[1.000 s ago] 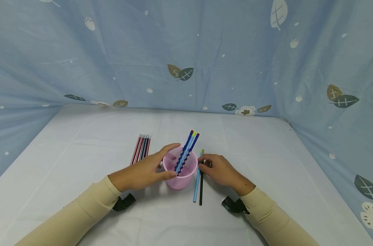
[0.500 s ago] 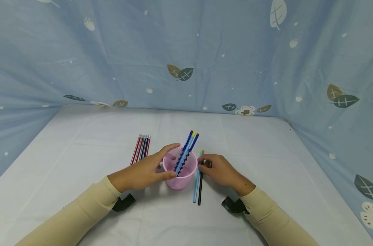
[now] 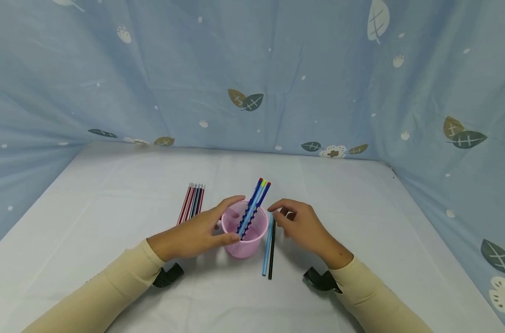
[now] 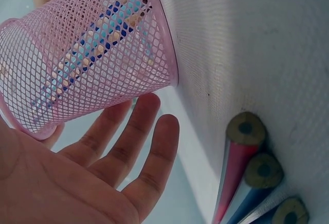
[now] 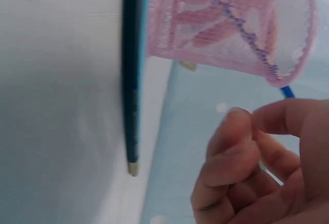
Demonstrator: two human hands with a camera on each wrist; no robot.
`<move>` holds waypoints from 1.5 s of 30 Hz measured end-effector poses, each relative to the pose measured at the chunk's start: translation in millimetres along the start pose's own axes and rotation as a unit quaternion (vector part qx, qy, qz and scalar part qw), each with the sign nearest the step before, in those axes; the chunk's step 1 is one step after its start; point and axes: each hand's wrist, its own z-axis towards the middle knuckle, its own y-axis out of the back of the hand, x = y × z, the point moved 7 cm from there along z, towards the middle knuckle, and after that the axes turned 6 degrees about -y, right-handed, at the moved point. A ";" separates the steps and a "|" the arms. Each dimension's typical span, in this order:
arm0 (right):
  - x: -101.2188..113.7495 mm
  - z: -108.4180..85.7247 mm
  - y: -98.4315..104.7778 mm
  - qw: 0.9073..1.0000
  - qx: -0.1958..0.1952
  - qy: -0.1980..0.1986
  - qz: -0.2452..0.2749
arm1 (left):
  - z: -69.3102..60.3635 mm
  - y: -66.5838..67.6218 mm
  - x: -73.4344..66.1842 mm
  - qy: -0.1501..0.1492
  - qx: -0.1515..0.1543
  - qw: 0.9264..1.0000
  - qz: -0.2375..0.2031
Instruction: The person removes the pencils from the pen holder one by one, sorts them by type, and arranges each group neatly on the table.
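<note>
A pink mesh pen holder (image 3: 241, 247) stands upright in the middle, holding several blue and light-blue patterned pencils (image 3: 256, 199) that lean to the right. My left hand (image 3: 194, 233) grips it from the left, thumb on the near rim and index finger at the far rim. My right hand (image 3: 300, 224) is just right of the pen holder, fingers loosely bent with nothing between them. Below its fingertips, a light-blue pencil (image 3: 267, 249) and a black pencil (image 3: 272, 254) lie side by side on the cloth; the right wrist view shows the hand apart from them.
Several red and dark striped pencils (image 3: 190, 203) lie in a row left of the pen holder, partly behind the left hand. White cloth (image 3: 339, 194) covers the table. A blue leaf-patterned curtain (image 3: 173, 69) closes off the back and sides.
My right hand has lifted off the two pencils and moved slightly up and right, its fingers spreading a little. The left hand and pen holder have stayed in place.
</note>
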 end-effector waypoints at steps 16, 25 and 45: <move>12.9 -5.1 7.3 0.995 -0.042 -0.002 0.094 | -1.1 0.3 -0.1 -0.005 -0.001 1.000 0.003; 10.3 -1.3 -4.8 0.991 -0.010 -0.027 0.129 | -2.7 1.7 -0.4 -0.006 -0.006 1.000 0.010; 17.3 -11.0 -8.8 0.985 0.035 -0.008 0.171 | 0.0 -3.2 -0.9 -0.021 -0.002 1.000 -0.006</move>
